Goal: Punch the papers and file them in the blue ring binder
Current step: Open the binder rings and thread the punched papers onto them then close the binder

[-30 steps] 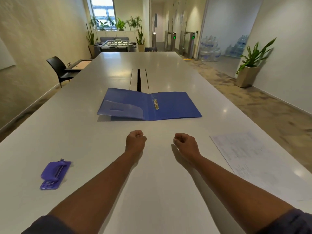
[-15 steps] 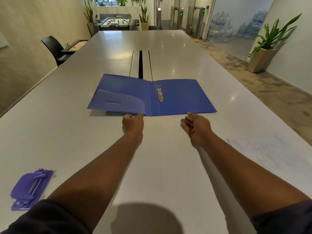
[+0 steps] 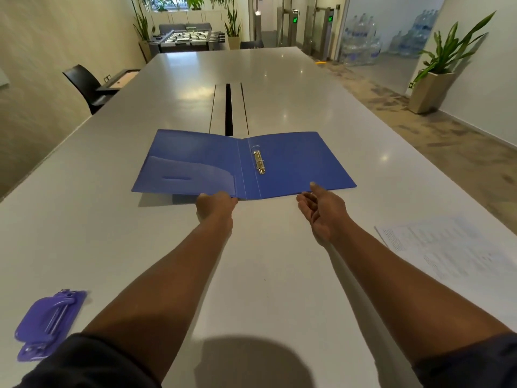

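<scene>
Head view is showing the blue ring binder [image 3: 293,163] lying open mid-desk; left hand [image 3: 215,206] is pinching its near edge, right hand [image 3: 324,211] is reaching with a wide grip; better dragging it evenly, since pulling one side risks skewing it

The blue ring binder [image 3: 293,163] looks like smooth, faintly glossy plastic with shiny brass-coloured metal rings [image 3: 259,163]. The pale worktop [image 3: 265,264] is smooth and semi-glossy. The purple punch [image 3: 47,323] looks plastic; the papers [image 3: 458,250] are matt.
</scene>
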Tool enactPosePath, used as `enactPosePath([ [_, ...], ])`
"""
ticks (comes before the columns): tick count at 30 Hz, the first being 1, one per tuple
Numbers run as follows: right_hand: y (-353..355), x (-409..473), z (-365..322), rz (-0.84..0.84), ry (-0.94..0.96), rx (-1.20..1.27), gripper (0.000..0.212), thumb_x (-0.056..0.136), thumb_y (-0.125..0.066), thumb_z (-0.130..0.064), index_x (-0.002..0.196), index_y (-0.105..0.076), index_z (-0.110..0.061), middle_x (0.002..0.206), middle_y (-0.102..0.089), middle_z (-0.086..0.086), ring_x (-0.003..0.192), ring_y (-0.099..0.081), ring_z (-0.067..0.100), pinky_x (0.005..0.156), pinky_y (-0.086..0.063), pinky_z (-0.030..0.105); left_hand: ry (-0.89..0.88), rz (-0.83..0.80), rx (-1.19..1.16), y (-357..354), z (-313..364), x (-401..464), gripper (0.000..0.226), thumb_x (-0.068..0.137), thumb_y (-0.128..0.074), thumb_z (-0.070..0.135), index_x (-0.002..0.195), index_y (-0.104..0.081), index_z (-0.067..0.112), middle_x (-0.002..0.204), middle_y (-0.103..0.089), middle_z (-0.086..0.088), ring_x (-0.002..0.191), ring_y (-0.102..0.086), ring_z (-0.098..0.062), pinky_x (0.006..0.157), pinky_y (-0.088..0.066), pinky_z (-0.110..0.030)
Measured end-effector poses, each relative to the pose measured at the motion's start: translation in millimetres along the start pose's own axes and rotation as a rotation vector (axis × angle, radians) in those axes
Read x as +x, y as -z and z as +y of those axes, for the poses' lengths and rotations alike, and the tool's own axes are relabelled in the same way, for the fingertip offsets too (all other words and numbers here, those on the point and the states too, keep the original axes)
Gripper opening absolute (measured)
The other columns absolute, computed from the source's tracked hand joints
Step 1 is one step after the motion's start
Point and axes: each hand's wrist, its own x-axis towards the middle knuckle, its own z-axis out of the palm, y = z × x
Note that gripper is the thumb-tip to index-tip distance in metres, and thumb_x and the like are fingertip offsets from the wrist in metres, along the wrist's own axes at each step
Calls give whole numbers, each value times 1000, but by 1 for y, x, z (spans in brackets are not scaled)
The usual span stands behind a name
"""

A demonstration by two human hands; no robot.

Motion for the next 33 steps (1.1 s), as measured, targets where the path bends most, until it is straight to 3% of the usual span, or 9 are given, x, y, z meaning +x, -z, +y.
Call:
enactPosePath([
  [4, 3, -17, 11, 23, 79, 4, 31, 96, -69, -26, 114, -65, -1, 101, -71, 14, 92, -75, 21, 83, -63, 31, -79, 1, 9, 24, -13, -14, 18, 81, -55, 23, 98, -57, 25, 100, -73, 1, 81, -76, -22, 84, -60, -45],
  [11, 26, -70, 41, 39, 350, 17, 39, 96, -69, -22, 130, -50, -22, 111, -71, 5, 83, -66, 17, 86, -59, 36, -192, -7, 97, 84, -33, -48, 14, 87, -59, 20, 100, -60, 23, 100, -70, -1, 86, -74, -26, 80, -63, -45],
  [16, 47, -94, 59, 154, 430, 69, 86, 85, -81, -15, 146, -27, -42, 141, -51, 4, 118, -64, 20, 94, -59, 49, -232, 3, 162, 126, -43, -80, 15, 92, -60, 20, 107, -59, 23, 98, -69, 1, 86, -72, -25, 80, -63, -45],
  [19, 56, -109, 67, 314, 420, -199, 122, 79, -86, -24, 148, 7, -62, 164, -18, 2, 146, -37, 29, 104, -48, 61, -263, 9, 204, 146, -50, -98, 17, 91, -60, 24, 108, -57, 24, 100, -68, 1, 87, -72, -26, 81, -63, -46],
  [21, 63, -114, 75, 372, 453, -362, 129, 79, -85, -22, 145, 19, -59, 167, -5, -4, 152, -22, 30, 105, -46, 63, -278, 27, 220, 155, -55, -107, 19, 90, -60, 26, 108, -57, 25, 101, -67, 0, 87, -71, -27, 80, -63, -47],
  [25, 68, -136, 88, 405, 556, -517, 113, 80, -80, -8, 155, -1, -40, 164, 1, -6, 149, -25, 26, 107, -49, 51, -301, 45, 242, 169, -62, -126, 11, 90, -59, 24, 98, -53, 29, 100, -67, -3, 84, -69, -27, 78, -63, -45],
  [27, 69, -147, 93, 440, 558, -639, 102, 85, -78, -11, 159, -10, -32, 165, 18, -4, 155, -7, 28, 114, -40, 44, -309, 57, 244, 175, -66, -135, 11, 90, -59, 22, 98, -53, 27, 101, -67, -5, 83, -68, -28, 77, -61, -45],
  [30, 70, -166, 94, 508, 525, -758, 98, 87, -77, -13, 162, -15, -27, 163, 34, -1, 155, 15, 30, 121, -27, 46, -340, 73, 230, 184, -70, -146, 20, 90, -62, 17, 107, -53, 21, 104, -66, -5, 87, -68, -27, 80, -63, -47],
  [33, 70, -181, 93, 564, 487, -854, 101, 85, -78, -16, 161, -14, -29, 163, 35, 6, 154, 18, 34, 123, -17, 52, -367, 71, 216, 192, -75, -158, 28, 89, -66, 16, 112, -52, 21, 107, -65, -5, 87, -68, -26, 79, -63, -45],
])
